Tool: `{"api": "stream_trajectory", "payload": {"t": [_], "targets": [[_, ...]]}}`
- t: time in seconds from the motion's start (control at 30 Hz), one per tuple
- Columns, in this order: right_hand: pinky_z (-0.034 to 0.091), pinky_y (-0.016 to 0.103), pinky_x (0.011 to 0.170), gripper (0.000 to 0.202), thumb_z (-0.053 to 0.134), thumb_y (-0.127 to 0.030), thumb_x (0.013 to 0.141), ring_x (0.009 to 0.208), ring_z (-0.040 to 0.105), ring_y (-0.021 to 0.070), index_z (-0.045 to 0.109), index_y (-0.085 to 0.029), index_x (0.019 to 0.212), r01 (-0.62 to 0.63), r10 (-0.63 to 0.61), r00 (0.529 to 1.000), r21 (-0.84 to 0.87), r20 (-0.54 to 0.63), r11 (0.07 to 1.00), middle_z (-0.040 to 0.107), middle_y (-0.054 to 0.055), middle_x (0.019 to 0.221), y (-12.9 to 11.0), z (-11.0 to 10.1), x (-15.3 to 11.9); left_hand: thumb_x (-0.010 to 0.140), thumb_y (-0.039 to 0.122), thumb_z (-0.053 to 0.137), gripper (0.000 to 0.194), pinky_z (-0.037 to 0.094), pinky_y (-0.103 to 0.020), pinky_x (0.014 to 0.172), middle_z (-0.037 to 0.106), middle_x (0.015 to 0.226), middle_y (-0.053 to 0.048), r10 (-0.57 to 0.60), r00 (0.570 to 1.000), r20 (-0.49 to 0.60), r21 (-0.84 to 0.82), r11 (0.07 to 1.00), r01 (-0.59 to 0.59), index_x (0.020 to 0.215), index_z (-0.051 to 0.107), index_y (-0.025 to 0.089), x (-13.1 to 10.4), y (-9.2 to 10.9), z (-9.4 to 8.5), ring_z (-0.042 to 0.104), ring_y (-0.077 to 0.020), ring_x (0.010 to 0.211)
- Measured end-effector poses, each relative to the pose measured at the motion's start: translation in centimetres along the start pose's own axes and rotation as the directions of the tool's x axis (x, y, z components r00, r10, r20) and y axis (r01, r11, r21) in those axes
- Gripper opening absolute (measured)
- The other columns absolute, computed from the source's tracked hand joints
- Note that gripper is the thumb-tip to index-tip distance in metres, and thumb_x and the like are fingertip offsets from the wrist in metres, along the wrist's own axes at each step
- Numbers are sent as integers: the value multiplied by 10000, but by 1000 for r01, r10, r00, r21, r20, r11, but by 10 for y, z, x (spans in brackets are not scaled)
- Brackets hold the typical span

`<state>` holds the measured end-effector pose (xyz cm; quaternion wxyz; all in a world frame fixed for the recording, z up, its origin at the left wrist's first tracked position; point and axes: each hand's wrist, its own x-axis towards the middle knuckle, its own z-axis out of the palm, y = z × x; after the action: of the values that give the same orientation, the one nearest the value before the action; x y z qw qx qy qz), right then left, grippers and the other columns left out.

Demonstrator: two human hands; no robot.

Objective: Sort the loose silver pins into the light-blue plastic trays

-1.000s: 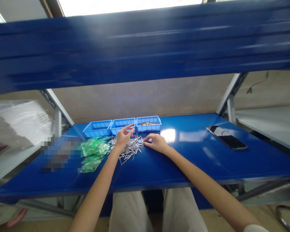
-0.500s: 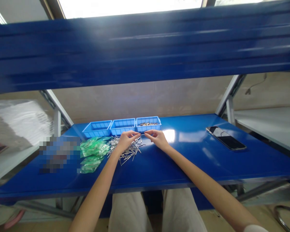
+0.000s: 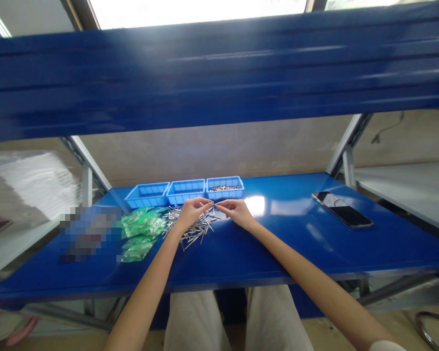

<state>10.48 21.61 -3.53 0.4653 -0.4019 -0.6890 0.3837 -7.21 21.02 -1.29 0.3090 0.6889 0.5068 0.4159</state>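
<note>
My left hand [image 3: 193, 213] is above a loose pile of thin metal pins [image 3: 193, 233], thumb and fingertips pinched together. Facing it, my right hand [image 3: 236, 211] pinches in the same way, its fingertips almost meeting the left ones. A sliver of something thin and metallic, like one of the pins, shows between the two pinches; most of it is covered by fingers. Just behind the hands stands a blue bin [image 3: 225, 181] holding several similar thin pieces, some of them brass-coloured.
Two more blue bins, a middle bin [image 3: 186, 199] and a left bin [image 3: 146, 202], adjoin the first. Green plastic bags [image 3: 142, 226] lie left of the pile, beside a blurred-out patch. A phone [image 3: 342, 208] rests on the blue table [image 3: 278, 239]. A blue shelf [image 3: 219, 78] spans overhead.
My right hand has moved slightly left, so the gap between the two sets of fingertips is smaller. My left hand stays nearly still.
</note>
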Motion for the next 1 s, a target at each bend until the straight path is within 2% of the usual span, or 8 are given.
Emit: {"api": "stream_trajectory", "payload": {"t": [0.13,0.27,0.47,0.57,0.67,0.77,0.9,1.0], "targets": [[419,213,432,302,615,-439,685,463,518,89,689,-163,784,3,-3,1000,-16,-24,1000,680,55,733,-2,-1,0,669,472,600,329,330,-193,398,564,501,12,-26,999,-24,-6,1000,26,777,670,169,-1,3,-1,461,-86,421],[420,206,434,307,604,-434,694,470,517,84,667,-150,794,3,-3,996,3,-86,1000,668,51,732,-6,-3,0,669,461,604,307,373,-207,452,611,584,-16,32,999,12,49,998,-32,762,675,177,-1,0,-1,513,-106,497],[430,206,450,312,590,-436,703,497,526,80,655,-162,836,48,-49,999,48,8,998,661,48,804,-6,-2,0,656,415,632,226,423,-241,560,659,722,-41,139,988,70,148,978,-148,688,678,196,-1,-4,1,569,-129,615],[423,212,446,317,586,-429,710,487,524,85,662,-153,847,26,-25,999,17,-22,1000,667,56,792,-3,-3,1,671,416,620,231,423,-233,549,659,702,-35,139,990,36,136,980,-142,703,680,195,-1,-3,1,561,-119,594],[421,216,464,283,571,-403,734,493,525,87,669,-162,846,19,-22,999,-92,-24,996,676,51,796,0,-3,0,663,431,625,267,394,-210,468,648,635,-30,79,995,-53,99,992,-73,731,685,180,1,-4,-1,529,-102,508],[411,216,508,216,583,-376,732,529,532,87,671,-208,836,72,-68,997,-304,25,950,677,14,809,4,-3,-4,648,436,636,321,340,-190,375,633,578,-30,-34,979,-199,-9,999,32,794,685,155,6,-10,-2,499,-90,423],[379,212,526,219,618,-406,694,588,545,99,668,-261,851,112,-77,993,-514,88,851,664,-18,801,6,-1,-9,656,410,632,367,325,-165,329,669,698,-76,-87,893,-441,-195,981,-1,887,668,126,12,-17,-7,593,-133,526],[361,211,523,236,625,-417,684,611,547,105,670,-281,871,127,-63,989,-569,131,813,657,-18,815,6,-1,-9,666,376,622,360,330,-146,313,675,829,-110,-97,836,-540,-281,957,-70,907,656,110,14,-17,-11,638,-173,652]]}}
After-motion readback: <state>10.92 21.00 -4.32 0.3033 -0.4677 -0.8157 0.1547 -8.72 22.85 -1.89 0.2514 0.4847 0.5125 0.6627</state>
